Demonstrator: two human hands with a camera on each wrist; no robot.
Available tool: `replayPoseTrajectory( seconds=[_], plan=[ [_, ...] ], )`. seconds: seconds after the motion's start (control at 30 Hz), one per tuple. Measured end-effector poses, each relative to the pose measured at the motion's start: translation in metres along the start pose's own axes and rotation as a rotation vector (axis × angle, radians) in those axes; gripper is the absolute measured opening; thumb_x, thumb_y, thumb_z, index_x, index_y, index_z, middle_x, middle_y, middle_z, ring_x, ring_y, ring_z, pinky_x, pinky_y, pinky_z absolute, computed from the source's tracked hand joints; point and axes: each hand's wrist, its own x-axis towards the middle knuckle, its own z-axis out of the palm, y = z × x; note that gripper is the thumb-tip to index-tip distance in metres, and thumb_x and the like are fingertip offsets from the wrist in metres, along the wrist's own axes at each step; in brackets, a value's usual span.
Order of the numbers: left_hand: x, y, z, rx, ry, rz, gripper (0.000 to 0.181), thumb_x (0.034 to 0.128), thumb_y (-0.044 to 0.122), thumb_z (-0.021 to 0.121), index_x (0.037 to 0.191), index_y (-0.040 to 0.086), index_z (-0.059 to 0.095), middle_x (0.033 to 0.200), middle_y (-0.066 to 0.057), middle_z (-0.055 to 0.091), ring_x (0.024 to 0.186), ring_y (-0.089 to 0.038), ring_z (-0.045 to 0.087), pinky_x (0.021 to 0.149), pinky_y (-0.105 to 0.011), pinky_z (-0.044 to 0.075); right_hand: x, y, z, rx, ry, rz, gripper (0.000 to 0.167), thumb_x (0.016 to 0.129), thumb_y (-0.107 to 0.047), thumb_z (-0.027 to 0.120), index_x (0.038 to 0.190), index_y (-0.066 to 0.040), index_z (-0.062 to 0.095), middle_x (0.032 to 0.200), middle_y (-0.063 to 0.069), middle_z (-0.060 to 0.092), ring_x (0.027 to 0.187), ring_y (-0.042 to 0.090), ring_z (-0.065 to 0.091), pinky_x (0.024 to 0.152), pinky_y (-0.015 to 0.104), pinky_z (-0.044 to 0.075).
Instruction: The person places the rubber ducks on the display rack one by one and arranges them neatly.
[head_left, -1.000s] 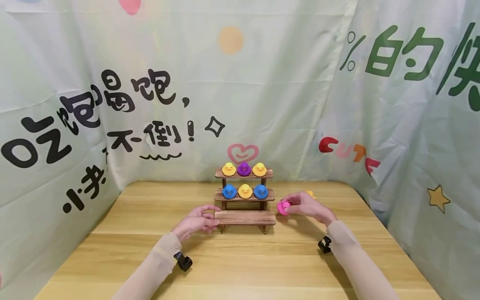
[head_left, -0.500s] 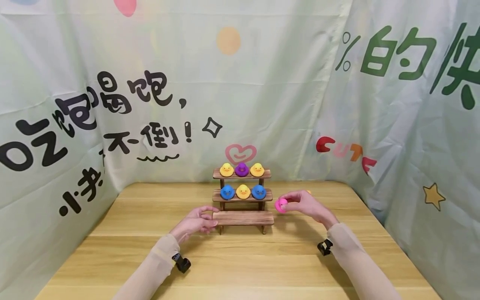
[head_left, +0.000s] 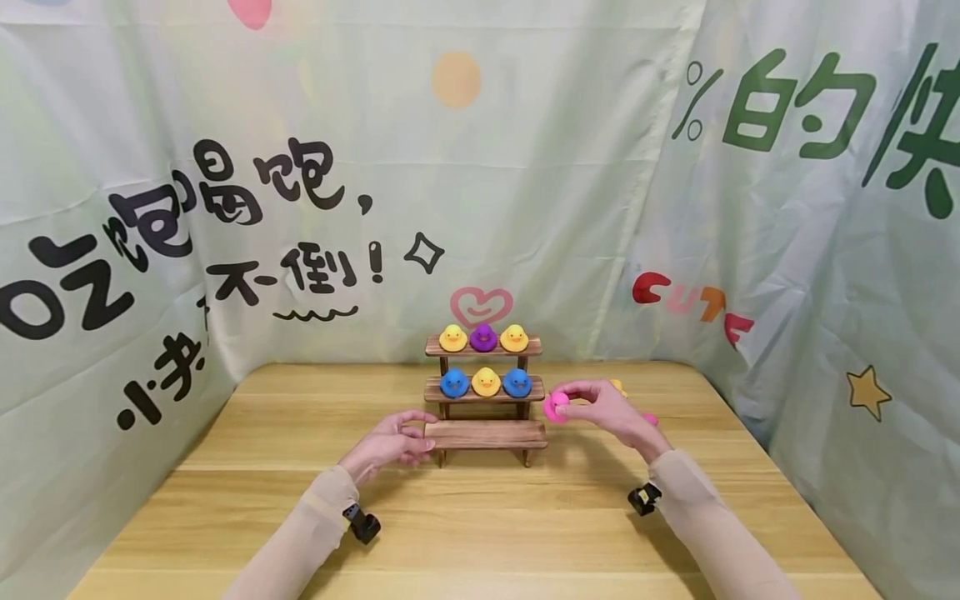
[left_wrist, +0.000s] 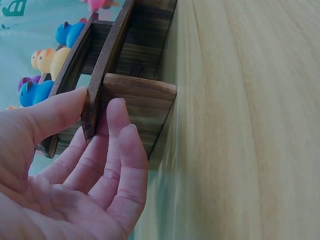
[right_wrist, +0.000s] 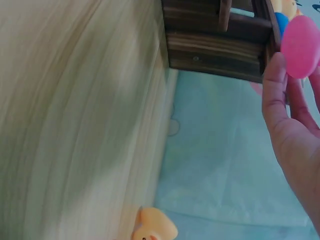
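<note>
A three-step wooden display stand [head_left: 486, 435] stands on the table, its lowest step bare. My left hand [head_left: 390, 443] grips the left end of that step; in the left wrist view the thumb lies on the board's upper side and the fingers curl beneath. A pink rubber duck [head_left: 557, 407] is pinched between thumb and fingers of my right hand [head_left: 611, 410], held in the air just off the stand's right side. On the middle step a yellow duck [head_left: 486, 382] sits between two blue ducks. Along the top step, a purple duck [head_left: 483, 337] has a yellow one on each side.
Behind my right hand a yellow duck [head_left: 617, 387] partly shows on the table, also seen as an orange-yellow duck [right_wrist: 154, 225] in the right wrist view. A small pink object [head_left: 651, 419] peeks out beside the wrist. Printed cloth [head_left: 525, 208] hangs around the table.
My right hand has carried the pink duck slightly left and up, closer to the stand. A pink object beside the right wrist has come into view. The left hand keeps its grip.
</note>
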Motion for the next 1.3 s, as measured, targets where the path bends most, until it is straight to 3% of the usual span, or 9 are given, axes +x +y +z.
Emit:
replayPoseTrajectory(
  seconds=[0.2, 0.37, 0.63, 1.07, 1.3],
  plan=[
    [0.001, 0.001, -0.001, -0.002, 0.004, -0.011, 0.056, 0.0864, 0.008, 0.072, 0.137, 0.003, 0.047, 0.096, -0.015, 0.067, 0.079, -0.024, 0.068, 0.073, -0.036, 0.06, -0.001, -0.006, 0.006, 0.05, 0.038, -0.037, 0.036, 0.087, -0.019, 0.075, 0.117, -0.002, 0.068, 0.11, -0.001, 0.071, 0.102, 0.018, 0.062, 0.083, 0.029, 0.056],
    [0.002, -0.001, -0.001, -0.003, 0.003, -0.017, 0.056, 0.0863, 0.008, 0.072, 0.137, 0.003, 0.047, 0.095, -0.013, 0.067, 0.079, -0.023, 0.068, 0.073, -0.035, 0.06, -0.001, -0.008, 0.014, 0.058, 0.037, -0.033, 0.037, 0.086, -0.019, 0.076, 0.118, -0.001, 0.069, 0.111, -0.001, 0.072, 0.101, 0.018, 0.063, 0.084, 0.03, 0.057],
    [0.001, -0.002, -0.001, 0.001, -0.003, -0.006, 0.057, 0.0867, 0.008, 0.071, 0.137, 0.003, 0.046, 0.092, -0.011, 0.067, 0.076, -0.021, 0.067, 0.07, -0.034, 0.059, 0.004, -0.009, 0.029, 0.043, -0.015, -0.034, 0.035, 0.088, -0.021, 0.074, 0.119, -0.006, 0.07, 0.117, 0.007, 0.07, 0.109, 0.026, 0.061, 0.086, 0.028, 0.056],
    [0.001, 0.0, 0.0, 0.001, -0.001, 0.0, 0.056, 0.0872, 0.008, 0.071, 0.137, 0.002, 0.047, 0.091, -0.011, 0.066, 0.075, -0.021, 0.067, 0.068, -0.032, 0.059, 0.009, -0.012, 0.049, 0.015, -0.082, -0.092, 0.029, 0.088, -0.023, 0.075, 0.113, -0.009, 0.073, 0.109, 0.004, 0.073, 0.106, 0.026, 0.063, 0.086, 0.026, 0.054],
    [0.0, 0.001, 0.001, 0.004, 0.01, -0.007, 0.055, 0.0874, 0.007, 0.071, 0.136, 0.002, 0.047, 0.091, -0.011, 0.066, 0.075, -0.021, 0.067, 0.068, -0.032, 0.058, 0.013, -0.008, 0.06, 0.03, -0.105, -0.117, 0.03, 0.087, -0.018, 0.075, 0.114, -0.005, 0.071, 0.111, 0.01, 0.072, 0.1, 0.02, 0.065, 0.082, 0.023, 0.055]
  ],
)
